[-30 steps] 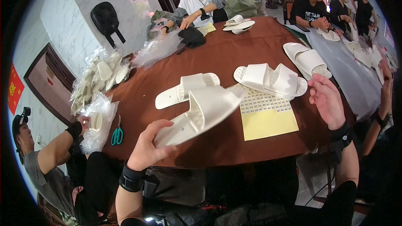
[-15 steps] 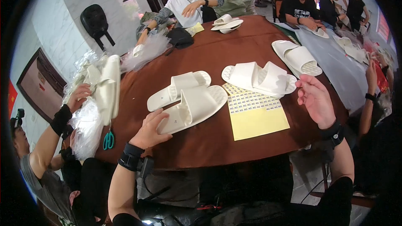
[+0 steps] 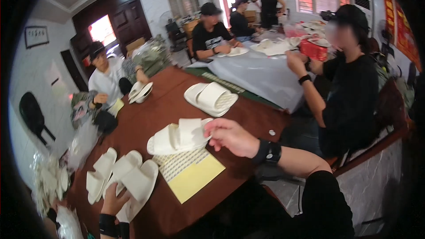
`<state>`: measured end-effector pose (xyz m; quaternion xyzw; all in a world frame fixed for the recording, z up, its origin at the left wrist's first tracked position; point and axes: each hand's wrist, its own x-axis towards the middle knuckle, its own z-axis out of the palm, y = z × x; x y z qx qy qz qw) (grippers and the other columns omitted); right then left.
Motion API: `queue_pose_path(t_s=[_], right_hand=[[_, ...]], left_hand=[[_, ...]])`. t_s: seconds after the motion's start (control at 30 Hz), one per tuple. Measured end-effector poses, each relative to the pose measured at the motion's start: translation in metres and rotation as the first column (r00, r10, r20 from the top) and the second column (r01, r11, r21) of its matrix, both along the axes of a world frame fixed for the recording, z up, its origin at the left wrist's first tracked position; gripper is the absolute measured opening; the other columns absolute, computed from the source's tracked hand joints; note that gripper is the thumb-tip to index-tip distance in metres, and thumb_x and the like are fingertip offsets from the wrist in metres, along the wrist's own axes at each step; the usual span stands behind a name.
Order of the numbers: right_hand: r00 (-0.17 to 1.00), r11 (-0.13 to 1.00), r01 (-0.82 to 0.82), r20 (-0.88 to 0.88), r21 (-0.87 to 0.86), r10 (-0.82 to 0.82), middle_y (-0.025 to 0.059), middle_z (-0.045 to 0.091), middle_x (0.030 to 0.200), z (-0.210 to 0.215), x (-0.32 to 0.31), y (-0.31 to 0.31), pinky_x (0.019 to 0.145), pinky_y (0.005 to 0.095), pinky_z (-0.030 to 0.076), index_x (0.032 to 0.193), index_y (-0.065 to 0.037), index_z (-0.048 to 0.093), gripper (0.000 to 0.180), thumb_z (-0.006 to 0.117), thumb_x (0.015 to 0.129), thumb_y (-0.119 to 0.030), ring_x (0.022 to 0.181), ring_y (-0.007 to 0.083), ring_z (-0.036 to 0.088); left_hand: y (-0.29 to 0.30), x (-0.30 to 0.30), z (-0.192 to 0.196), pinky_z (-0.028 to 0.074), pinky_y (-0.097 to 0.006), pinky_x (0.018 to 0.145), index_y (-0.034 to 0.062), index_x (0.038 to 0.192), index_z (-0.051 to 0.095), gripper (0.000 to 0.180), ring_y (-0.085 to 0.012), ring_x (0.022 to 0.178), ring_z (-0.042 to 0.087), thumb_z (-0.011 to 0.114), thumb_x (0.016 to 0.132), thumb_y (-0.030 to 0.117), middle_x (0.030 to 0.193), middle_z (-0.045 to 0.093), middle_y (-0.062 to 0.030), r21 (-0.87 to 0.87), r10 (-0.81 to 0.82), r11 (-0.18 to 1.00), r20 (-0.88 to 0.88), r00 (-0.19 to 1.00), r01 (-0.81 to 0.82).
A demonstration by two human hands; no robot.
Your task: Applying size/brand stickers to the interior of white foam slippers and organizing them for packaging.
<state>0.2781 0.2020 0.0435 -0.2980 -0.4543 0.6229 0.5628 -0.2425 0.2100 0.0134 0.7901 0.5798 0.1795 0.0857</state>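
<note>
At the lower left, my left hand is closed over the heel end of a white slipper. Two more white slippers, a middle one and an outer one, lie alongside it. My right hand hovers at the right end of another white pair, its fingers curled together toward the thumb. Whatever may be between those fingertips is too small to make out. Under that pair's near edge is a yellow sheet of small printed stickers. Farther back rests one more white pair.
A brown cloth covers the table. Across it, a co-worker in white sits near a slipper pair. Clear plastic bags crowd the left edge. At right, a co-worker in black sits by a grey-covered table.
My view has swung to the right, so the slippers appear farther left. My right hand has come to the end of the middle pair. A third slipper now shows beside the left ones.
</note>
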Motion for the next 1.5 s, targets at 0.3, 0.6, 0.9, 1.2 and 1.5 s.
queue_pose_path(t_s=[0.3, 0.6, 0.9, 1.2, 1.5], right_hand=[[0.996, 0.998, -0.058, 0.076, 0.037, 0.055, 0.0045, 0.062, 0.103, -0.003, 0.011, -0.010, 0.065, 0.0249, 0.051, 0.114, -0.003, 0.059, 0.017, 0.053, 0.099, -0.008, 0.079, 0.0097, 0.059], [0.993, 0.998, -0.062, 0.098, 0.015, 0.060, 0.0061, 0.063, 0.099, -0.011, 0.016, -0.015, 0.060, 0.0246, 0.050, 0.115, 0.001, 0.058, 0.019, 0.053, 0.098, -0.007, 0.075, 0.0110, 0.058], [0.993, 0.997, -0.070, 0.094, 0.015, 0.068, 0.0036, 0.064, 0.094, -0.018, 0.021, -0.020, 0.059, 0.0239, 0.048, 0.108, -0.002, 0.061, 0.015, 0.052, 0.098, -0.006, 0.074, 0.0101, 0.058], [0.994, 0.997, -0.077, 0.078, -0.012, 0.078, 0.0038, 0.063, 0.092, -0.023, 0.021, -0.020, 0.059, 0.0234, 0.048, 0.106, -0.002, 0.062, 0.013, 0.052, 0.098, -0.005, 0.071, 0.0099, 0.058], [0.990, 0.997, -0.078, 0.123, 0.015, 0.075, 0.0036, 0.064, 0.090, -0.026, 0.029, -0.022, 0.058, 0.0229, 0.049, 0.107, -0.002, 0.062, 0.015, 0.051, 0.099, -0.007, 0.072, 0.0095, 0.059]], left_hand=[[0.061, -0.022, -0.049, 0.046, -0.043, 0.060, -0.0056, 0.073, 0.060, 0.023, -0.0329, 0.063, 0.060, 0.068, 0.077, 0.016, 0.069, 0.061, -0.0197, 0.021, 0.191, 0.980, 0.184, 0.964, -0.199], [0.067, -0.018, -0.042, 0.036, -0.044, 0.050, -0.0067, 0.058, 0.050, 0.029, -0.0272, 0.048, 0.050, 0.063, 0.076, 0.012, 0.052, 0.050, -0.0213, 0.216, 0.228, 0.943, 0.132, 0.965, -0.252], [0.030, 0.025, -0.003, 0.037, -0.034, 0.037, -0.0006, 0.055, 0.049, 0.038, -0.0181, 0.037, 0.049, 0.064, 0.086, 0.016, 0.048, 0.051, -0.0082, -0.137, 0.388, 0.918, 0.499, 0.775, -0.372], [0.011, 0.048, 0.027, 0.039, -0.032, 0.030, 0.0019, 0.058, 0.050, 0.034, -0.0192, 0.033, 0.052, 0.063, 0.087, 0.013, 0.049, 0.053, -0.0089, -0.205, 0.442, 0.894, 0.537, 0.719, -0.398], [0.007, 0.061, 0.025, 0.035, -0.033, 0.028, 0.0008, 0.054, 0.050, 0.038, -0.0187, 0.032, 0.049, 0.062, 0.087, 0.015, 0.049, 0.052, -0.0087, -0.235, 0.476, 0.875, 0.572, 0.667, -0.423]])
